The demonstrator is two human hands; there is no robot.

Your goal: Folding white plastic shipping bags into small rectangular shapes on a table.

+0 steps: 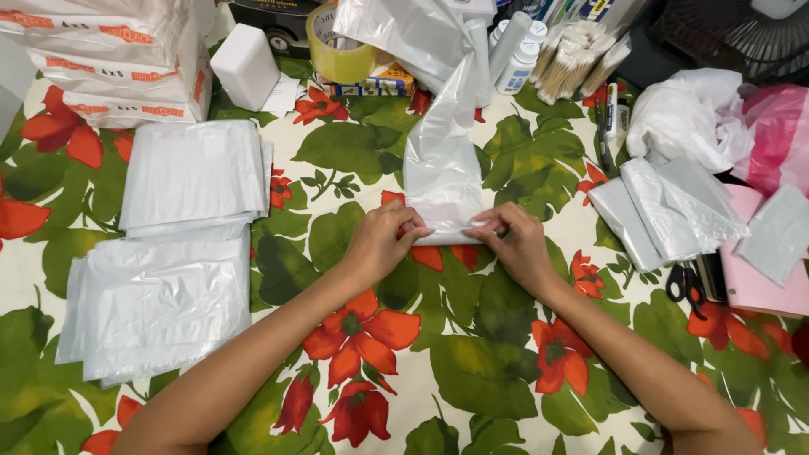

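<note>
Both hands are working one translucent white plastic bag [442,173] lying flat near the middle of the tabletop [472,362], which is covered by a cloth printed with red flowers and green leaves. The bag's long axis is running straight away from the person; its near edge is lying under the fingertips, and its far end is trailing up toward a crumpled sheet of the same plastic [413,34].

The left hand [379,240] is pressing the near left corner, fingers [415,229] bent and pinching the edge. The right hand [514,244] is pinching the near right corner in the same way, fingers [487,224] closed on the plastic. The two sets of fingertips are lying close together but not touching. Neither hand is nearer: they are sitting level along the near edge.

To the left, well apart, two stacks of flattened bags [173,253] are lying, with printed packs [118,59] behind them. A roll of yellowish tape [337,50] is standing just left of the bag's far end. To the right are loose folded bags [666,206], black-handled scissors [687,286], a pink folder [758,286] and a pink bag [779,135].

Nothing is lying between the hands and the bag; the cloth around the near edge is bare.
</note>
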